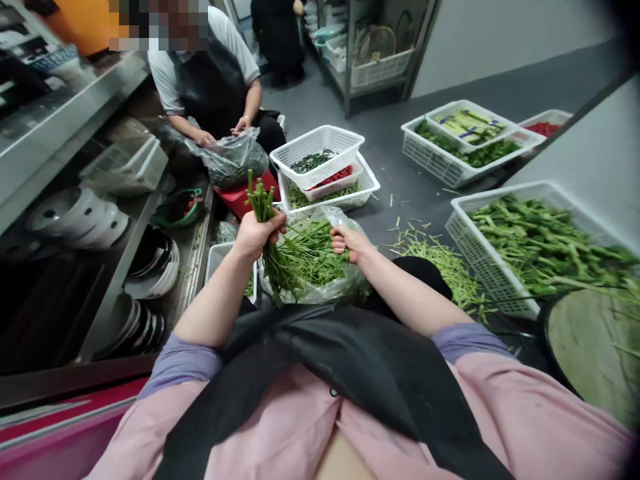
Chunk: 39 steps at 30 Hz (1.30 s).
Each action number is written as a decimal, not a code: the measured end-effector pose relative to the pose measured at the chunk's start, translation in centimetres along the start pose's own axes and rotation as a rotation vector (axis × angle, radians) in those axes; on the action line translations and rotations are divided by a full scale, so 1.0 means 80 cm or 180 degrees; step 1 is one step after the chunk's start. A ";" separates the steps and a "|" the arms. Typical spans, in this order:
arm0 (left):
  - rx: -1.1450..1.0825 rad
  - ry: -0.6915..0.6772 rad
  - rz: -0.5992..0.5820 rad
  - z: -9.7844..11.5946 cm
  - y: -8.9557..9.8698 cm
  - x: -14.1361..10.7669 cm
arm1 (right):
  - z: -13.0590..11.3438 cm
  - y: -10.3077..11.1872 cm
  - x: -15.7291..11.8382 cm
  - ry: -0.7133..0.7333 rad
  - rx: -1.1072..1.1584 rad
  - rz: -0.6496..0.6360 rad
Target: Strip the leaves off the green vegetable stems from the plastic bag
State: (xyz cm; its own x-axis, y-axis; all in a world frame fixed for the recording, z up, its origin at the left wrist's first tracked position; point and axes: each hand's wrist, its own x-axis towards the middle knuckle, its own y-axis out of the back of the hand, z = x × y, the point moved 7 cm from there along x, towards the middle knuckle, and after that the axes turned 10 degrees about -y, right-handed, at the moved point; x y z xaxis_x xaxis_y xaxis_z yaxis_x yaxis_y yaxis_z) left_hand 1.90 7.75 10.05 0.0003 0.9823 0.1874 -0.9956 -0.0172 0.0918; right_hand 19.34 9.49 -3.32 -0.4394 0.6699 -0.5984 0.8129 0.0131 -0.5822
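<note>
Our left hand (261,233) is out front, L forearm angled up & inward, thumb across, fingers wrapped round an upright bunch of thin green vegetable stems (260,199). Our right hand (350,245) sits opp. at approx. the same ht., R forearm slanting in from the side, fingers curled in; can't tell if a stem is pinched inside. The two hands are apart, w/ greens b/w them. Lavender fabric sleeve cuffs (185,359) end near our elbows.

Re the bunch: cut ends poke up above the L fist, mid-green & uneven in ht.; the darker, leafier part hangs below it, over the L side of an open, crinkled clear plastic bag (350,288). The bag is right in front of our lap, heaped w/ loose bright-green slender stems (317,257) lying every which way.

Just beyond the bag: stacked white perforated plastic baskets (295,175), the top one w/ dark green pieces. To the R, a scattered heap of pale green trimmings (435,267) lies on the grey floor (390,150), next to a big white rectangular plastic crate (493,277) of thick green stalks. Ahead L, a co-worker in a dark apron (213,83) has both hands at another clear bag (233,157).
</note>
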 end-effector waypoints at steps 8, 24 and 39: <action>-0.0247 0.0398 -0.0194 -0.040 -0.016 -0.015 | 0.012 -0.104 -0.046 -0.0049 -0.1199 -0.1200; 0.0597 -0.0297 0.0264 0.004 0.021 -0.046 | 0.017 -0.026 -0.012 0.0638 -0.1071 0.0439; -0.0808 0.1105 0.0304 -0.042 0.056 -0.025 | 0.021 -0.085 -0.047 0.1827 -0.3156 0.0067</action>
State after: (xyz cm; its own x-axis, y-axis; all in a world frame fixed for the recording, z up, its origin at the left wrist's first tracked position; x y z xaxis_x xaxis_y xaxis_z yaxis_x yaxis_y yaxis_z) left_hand -2.91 6.34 6.84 -0.0810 0.9837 -0.1605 -0.9811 -0.1071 -0.1611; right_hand 14.83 5.62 1.95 -0.3901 0.9136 -0.1151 0.8735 0.4067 0.2675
